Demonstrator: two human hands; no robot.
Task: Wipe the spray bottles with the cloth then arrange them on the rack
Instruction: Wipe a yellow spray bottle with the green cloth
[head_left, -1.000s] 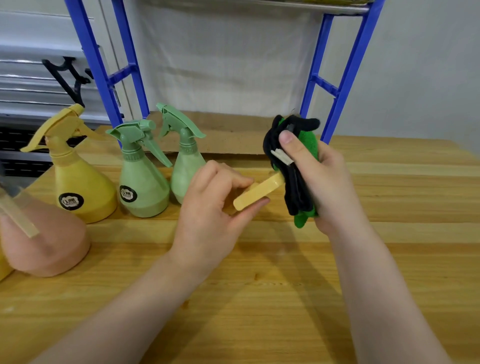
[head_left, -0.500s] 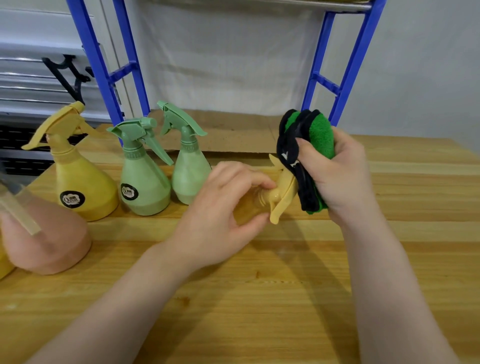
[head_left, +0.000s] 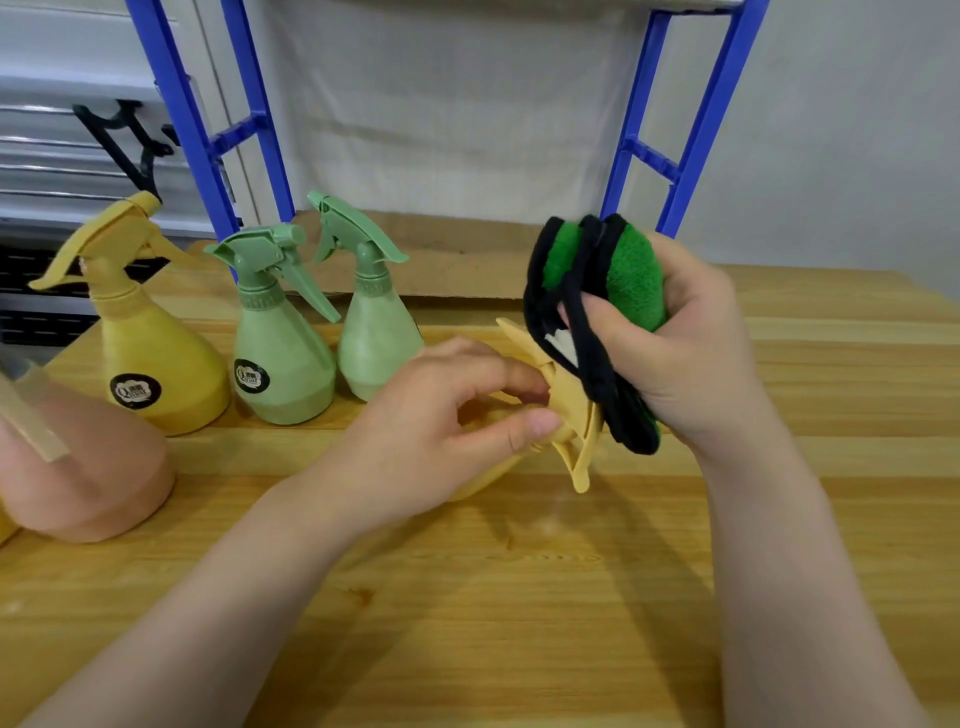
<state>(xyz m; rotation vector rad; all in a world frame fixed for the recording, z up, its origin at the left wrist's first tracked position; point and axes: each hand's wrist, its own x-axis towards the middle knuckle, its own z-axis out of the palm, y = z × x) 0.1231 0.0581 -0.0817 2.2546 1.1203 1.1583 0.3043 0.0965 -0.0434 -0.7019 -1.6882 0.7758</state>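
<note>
My left hand (head_left: 441, 421) grips a yellow spray bottle (head_left: 569, 415) tipped on its side over the wooden table (head_left: 519, 597), nozzle head pointing right. Most of its body is hidden under my palm. My right hand (head_left: 691, 353) holds a folded green cloth with black edging (head_left: 618, 291) pressed against the bottle's trigger head. Two green spray bottles (head_left: 280, 353) (head_left: 371, 322) and another yellow one (head_left: 145, 353) stand upright at the left. The blue rack (head_left: 691, 135) rises behind the table.
A pink bottle (head_left: 88, 467) sits at the near left edge, partly cut off. A sheet of brown cardboard (head_left: 467, 260) lies on the rack's lower shelf behind the bottles. A black bracket (head_left: 124, 140) hangs on the left wall.
The yellow bottle has turned in my left hand, so its trigger head now points down and right. My right hand moved the cloth up against the head.
</note>
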